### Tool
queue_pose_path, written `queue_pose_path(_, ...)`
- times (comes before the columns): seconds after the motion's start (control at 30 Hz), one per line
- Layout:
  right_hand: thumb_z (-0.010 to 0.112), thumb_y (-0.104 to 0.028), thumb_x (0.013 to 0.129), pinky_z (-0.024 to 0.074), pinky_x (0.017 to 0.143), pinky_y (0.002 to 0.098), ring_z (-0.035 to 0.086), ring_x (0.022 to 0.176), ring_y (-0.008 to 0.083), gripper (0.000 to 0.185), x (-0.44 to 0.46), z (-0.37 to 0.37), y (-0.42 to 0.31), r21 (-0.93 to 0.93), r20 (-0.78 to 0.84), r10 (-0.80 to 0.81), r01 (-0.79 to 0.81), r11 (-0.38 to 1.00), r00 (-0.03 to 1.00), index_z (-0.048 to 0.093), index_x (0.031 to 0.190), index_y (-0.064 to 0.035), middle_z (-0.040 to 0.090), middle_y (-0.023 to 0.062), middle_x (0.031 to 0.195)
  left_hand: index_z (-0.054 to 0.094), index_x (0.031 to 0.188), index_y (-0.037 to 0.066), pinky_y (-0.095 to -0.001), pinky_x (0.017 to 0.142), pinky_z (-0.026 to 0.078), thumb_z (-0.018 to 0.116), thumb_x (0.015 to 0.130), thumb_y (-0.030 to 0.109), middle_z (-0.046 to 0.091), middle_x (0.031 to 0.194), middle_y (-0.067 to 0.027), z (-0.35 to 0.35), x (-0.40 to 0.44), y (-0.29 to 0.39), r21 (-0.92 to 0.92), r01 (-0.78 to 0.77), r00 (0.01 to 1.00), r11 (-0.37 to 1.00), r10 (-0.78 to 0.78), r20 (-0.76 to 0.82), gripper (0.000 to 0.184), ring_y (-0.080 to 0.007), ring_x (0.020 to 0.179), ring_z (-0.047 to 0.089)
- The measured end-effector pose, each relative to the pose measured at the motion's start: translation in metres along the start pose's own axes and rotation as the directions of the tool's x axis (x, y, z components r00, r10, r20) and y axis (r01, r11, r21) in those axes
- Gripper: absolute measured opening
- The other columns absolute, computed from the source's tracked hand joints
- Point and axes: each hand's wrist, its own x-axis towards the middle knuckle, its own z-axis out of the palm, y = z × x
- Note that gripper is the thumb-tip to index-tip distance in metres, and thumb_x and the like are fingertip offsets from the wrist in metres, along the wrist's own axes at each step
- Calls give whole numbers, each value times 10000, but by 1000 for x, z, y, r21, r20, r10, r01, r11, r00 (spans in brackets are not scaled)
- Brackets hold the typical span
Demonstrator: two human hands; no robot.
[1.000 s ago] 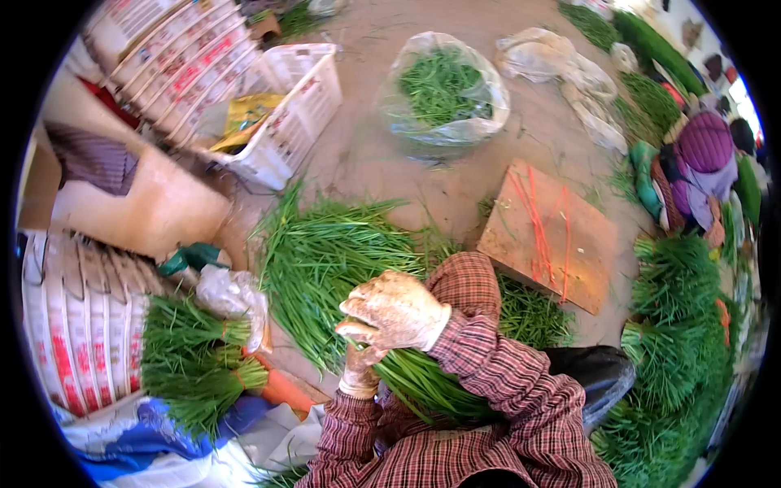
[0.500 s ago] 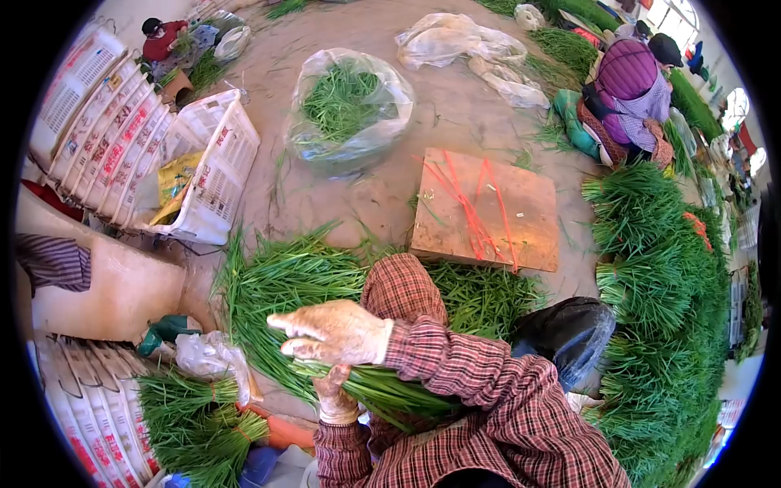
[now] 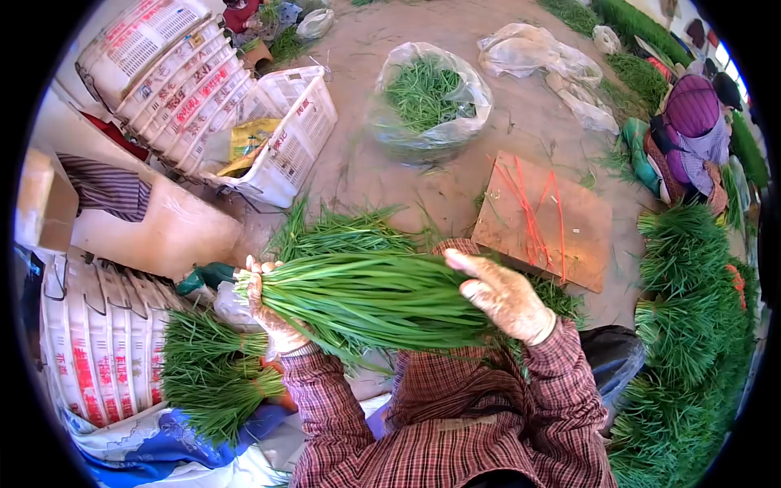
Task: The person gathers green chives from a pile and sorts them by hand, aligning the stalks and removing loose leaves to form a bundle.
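Observation:
A thick bunch of long green stalks (image 3: 374,297) lies sideways in front of me, its pale ends at the left. My left hand (image 3: 272,309), in a soiled light glove, is wrapped round the bunch near those ends. Beside the leafy right end, my right hand (image 3: 508,299) has its fingers stretched out and apart, gripping nothing. Behind and partly under the bunch is a loose pile of the same greens (image 3: 350,232). Two tied bundles (image 3: 207,378) rest at the lower left.
A wooden board (image 3: 541,224) with red bands lies ahead right. Farther off stand a plastic bag of greens (image 3: 427,93) and a white crate (image 3: 297,134). Tied bundles (image 3: 683,301) line the right side, near a co-worker in purple (image 3: 691,122).
The bunch has risen from my lap and now lies across in full view. My left hand has moved left and up with it; my right hand has moved right, to the leafy end.

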Motion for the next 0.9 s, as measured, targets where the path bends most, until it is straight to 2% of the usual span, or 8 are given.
queue_pose_path(0.3,553,-250,1087,434,1123,349,590,1300,237,469,-41,-40,15,311,-208,114,-45,949,972,516,1482,-1,594,131,1460,633,1236,49,-392,999,517,643,987,222,702,1135,-67,-34,4,26,-50,22,990,999,-28,-139,304,-209,1053,645)
queue_pose_path(0.43,565,-243,1079,442,1112,352,597,1296,243,458,-50,-37,23,327,-236,153,-70,943,960,529,1468,-4,615,140,1427,617,1173,89,-407,982,541,686,957,239,651,1001,-30,49,12,66,432,-216,944,875,300,-137,272,-188,1008,635)
queue_pose_path(0.5,583,-234,1064,453,1098,354,609,1285,256,450,-52,-39,26,152,-201,149,-120,981,968,543,1452,-9,636,157,1386,567,1386,53,-378,983,556,697,929,109,672,1138,-108,77,21,94,441,-477,869,761,483,107,479,-224,1055,654)
queue_pose_path(0.6,593,-228,1052,466,1080,358,620,1271,267,450,-50,-34,35,102,-174,133,-117,988,976,545,1446,-15,645,171,1362,544,1378,-5,-373,943,577,749,917,81,668,1219,-136,148,3,98,681,-565,795,465,527,300,512,-208,991,675)
queue_pose_path(0.63,592,-229,1052,470,1075,360,620,1270,269,451,-48,-32,36,84,-162,140,-127,988,977,543,1446,-14,645,171,1363,543,1361,-21,-355,907,586,749,924,86,693,1162,-135,162,-8,87,706,-687,684,169,477,552,495,-194,953,679)
queue_pose_path(0.8,635,-181,1026,484,1059,355,633,1244,264,459,-41,-30,30,80,-171,201,-190,978,964,545,1454,-41,647,160,1371,631,1341,147,-347,636,525,656,954,258,612,794,47,167,-98,-39,371,-921,377,-117,-32,926,404,-172,700,607)
queue_pose_path(0.83,635,-181,1026,484,1059,355,633,1244,264,459,-43,-31,33,70,-155,202,-193,979,967,545,1454,-41,647,160,1371,625,1329,164,-371,637,537,641,956,220,599,785,31,154,-128,-70,399,-917,398,23,-53,916,378,-177,675,590)
queue_pose_path(0.9,628,-117,1013,480,1072,358,622,1255,237,445,-48,-38,41,93,-194,230,-216,972,954,557,1442,-25,654,156,1363,637,1271,151,-400,751,558,623,928,160,585,794,31,98,-206,-144,432,-902,363,-18,-573,734,343,-188,751,604)
